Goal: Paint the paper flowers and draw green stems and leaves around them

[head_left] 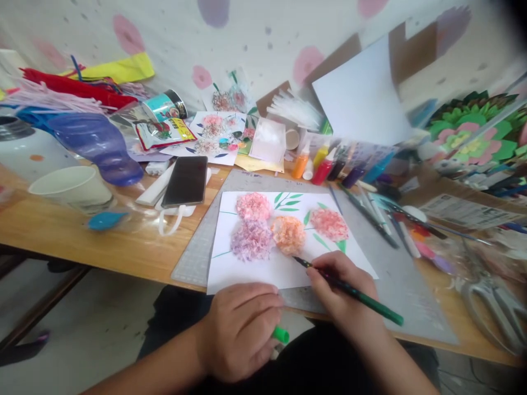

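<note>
Green pen point(358, 295) gripped in right hand point(341, 291), green cap point(281, 334) in closed left hand point(241, 329), paper cup point(72, 186) contents unseen.

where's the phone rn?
Head view, left of centre: the phone lies face up on the wooden table, just off the grey cutting mat, beyond the left hand, right of the white cup.

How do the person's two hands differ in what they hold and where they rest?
The right hand holds a green pen like a pencil, its tip on the white sheet just below the orange flower. The left hand is curled in a fist around a green cap, off the sheet at the near edge of the cutting mat. The right hand lies over the paper; the left hangs below the table edge. Both are bare and closed around something green.
</note>
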### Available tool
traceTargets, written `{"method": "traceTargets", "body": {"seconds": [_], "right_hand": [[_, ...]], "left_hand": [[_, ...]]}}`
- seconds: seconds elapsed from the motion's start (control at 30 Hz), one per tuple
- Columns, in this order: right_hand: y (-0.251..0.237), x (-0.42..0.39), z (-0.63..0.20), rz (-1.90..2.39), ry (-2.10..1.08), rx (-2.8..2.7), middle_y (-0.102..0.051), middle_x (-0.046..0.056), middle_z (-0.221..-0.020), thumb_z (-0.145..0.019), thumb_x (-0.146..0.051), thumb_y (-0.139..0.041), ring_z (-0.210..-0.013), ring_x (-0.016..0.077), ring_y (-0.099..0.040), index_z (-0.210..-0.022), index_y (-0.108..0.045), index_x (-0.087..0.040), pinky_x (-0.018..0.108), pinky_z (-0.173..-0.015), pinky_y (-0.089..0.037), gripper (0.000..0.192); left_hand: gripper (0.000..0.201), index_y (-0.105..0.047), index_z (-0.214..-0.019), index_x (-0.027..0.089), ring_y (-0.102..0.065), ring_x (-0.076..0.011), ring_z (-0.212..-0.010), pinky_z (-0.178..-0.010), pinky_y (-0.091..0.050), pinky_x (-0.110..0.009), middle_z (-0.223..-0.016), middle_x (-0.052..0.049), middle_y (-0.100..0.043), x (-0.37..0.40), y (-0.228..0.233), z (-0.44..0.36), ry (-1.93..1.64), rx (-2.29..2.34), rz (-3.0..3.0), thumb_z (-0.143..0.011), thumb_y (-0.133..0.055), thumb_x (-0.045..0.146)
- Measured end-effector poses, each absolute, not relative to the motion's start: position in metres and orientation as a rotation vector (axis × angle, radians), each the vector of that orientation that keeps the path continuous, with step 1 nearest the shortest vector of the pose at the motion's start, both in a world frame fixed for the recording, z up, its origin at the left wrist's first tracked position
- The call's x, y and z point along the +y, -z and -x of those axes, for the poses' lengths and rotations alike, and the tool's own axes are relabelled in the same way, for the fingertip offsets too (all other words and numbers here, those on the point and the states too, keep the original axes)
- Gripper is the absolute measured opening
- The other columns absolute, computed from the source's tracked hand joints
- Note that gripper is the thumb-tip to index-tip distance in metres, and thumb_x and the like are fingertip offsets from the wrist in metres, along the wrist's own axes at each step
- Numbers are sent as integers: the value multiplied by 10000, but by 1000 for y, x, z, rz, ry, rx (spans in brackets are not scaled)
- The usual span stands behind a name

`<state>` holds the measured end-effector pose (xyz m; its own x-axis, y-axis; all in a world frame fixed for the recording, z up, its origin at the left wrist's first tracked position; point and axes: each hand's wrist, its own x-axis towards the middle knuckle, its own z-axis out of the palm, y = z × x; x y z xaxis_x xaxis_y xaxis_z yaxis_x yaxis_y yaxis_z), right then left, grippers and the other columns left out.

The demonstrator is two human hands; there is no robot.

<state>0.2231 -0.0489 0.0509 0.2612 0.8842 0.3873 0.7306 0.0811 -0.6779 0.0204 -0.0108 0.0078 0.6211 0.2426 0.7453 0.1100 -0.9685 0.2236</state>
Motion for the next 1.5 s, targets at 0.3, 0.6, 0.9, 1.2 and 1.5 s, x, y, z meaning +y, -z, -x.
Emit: {"method": "traceTargets", "body": {"seconds": [0.3,0.6,0.9,1.2,1.5], "right_hand": [[-51,-56,-225,1666,-197,-1568,-638,-41,-630,-818,-262,-596,-518,102,-571,-764,-597,-226,223,-518,-433,65],[-53,-53,-224,1618,-240,-1620,-662,-35,-668,-833,-256,-618,-550,108,-601,-821,-612,-231,223,-533,-462,28],[-52,-48,-224,1601,-255,-1662,-666,-41,-674,-834,-260,-630,-564,108,-625,-808,-628,-231,218,-547,-469,39],[-62,-54,-231,1417,-249,-1812,-664,-14,-657,-810,-151,-587,-562,106,-622,-754,-576,-214,206,-511,-482,86],[-56,-53,-235,1563,-226,-1680,-674,-17,-636,-807,-221,-602,-514,109,-609,-729,-608,-215,207,-464,-456,78]], "left_hand": [[260,-663,-905,66,-676,-250,-1008,-855,-597,-361,-957,-138,-743,-8,-6,-21,-1344,234,-2738,-848,-444,194],[269,-665,-902,77,-689,-244,-999,-869,-600,-358,-938,-133,-749,-7,-5,-21,-1365,242,-2732,-860,-432,203],[249,-659,-923,84,-686,-242,-1011,-862,-601,-356,-951,-123,-751,-10,-4,-21,-1358,267,-2731,-840,-446,181],[238,-659,-905,87,-687,-243,-1012,-848,-608,-352,-938,-122,-754,-9,-5,-21,-1382,277,-2738,-836,-449,178],[232,-664,-893,74,-675,-243,-1045,-890,-598,-349,-941,-138,-749,-8,-6,-19,-1358,254,-2757,-814,-471,176]]}}
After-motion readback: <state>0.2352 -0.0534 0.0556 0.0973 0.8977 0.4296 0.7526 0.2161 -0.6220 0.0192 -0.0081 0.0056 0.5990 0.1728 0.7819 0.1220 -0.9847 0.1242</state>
